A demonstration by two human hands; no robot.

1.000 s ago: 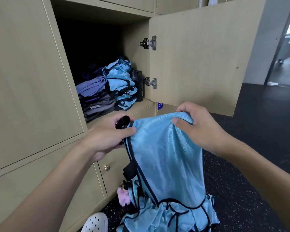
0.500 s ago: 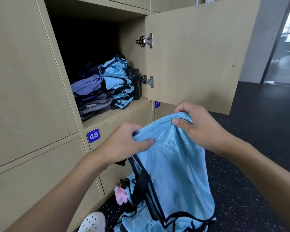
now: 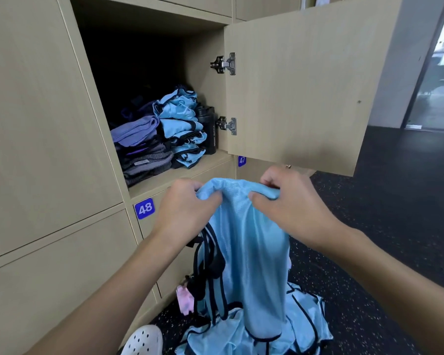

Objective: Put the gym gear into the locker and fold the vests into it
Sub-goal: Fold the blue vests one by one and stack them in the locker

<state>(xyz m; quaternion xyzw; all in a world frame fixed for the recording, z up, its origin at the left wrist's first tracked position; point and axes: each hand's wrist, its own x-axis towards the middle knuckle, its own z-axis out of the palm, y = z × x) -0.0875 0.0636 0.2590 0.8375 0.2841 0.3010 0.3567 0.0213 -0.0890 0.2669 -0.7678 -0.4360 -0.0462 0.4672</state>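
View from the head camera, looking down at a bank of wooden lockers. In the centre of the frame the left hand [image 3: 185, 208] and the right hand [image 3: 290, 206] sit close together, each with fingers and thumb curled around the bunched top edge of a light blue vest [image 3: 254, 252]. The vest hangs straight down between the forearms; its black-trimmed edges gather along its left side.

Its lower end reaches a loose pile of vests [image 3: 241, 336], of the same blue with black trim, lying on the dark speckled floor [image 3: 395, 226] at the bottom centre. Just left of the pile lie a small pink item [image 3: 185, 301] and, at the bottom edge, a white perforated shoe [image 3: 144, 340].

In the upper centre the locker [image 3: 151, 21] stands open, its door [image 3: 305, 85] swung to the right on two metal hinges [image 3: 226, 64]. Inside, on the locker's bottom board, a stack of folded blue vests [image 3: 182, 129] stands between folded purple and grey clothes [image 3: 139, 149] on the left and a black bottle [image 3: 209, 129] on the right, beside the lower hinge.

Below the open compartment, blue number labels read 48 [image 3: 144, 208] and 47 [image 3: 241, 160].
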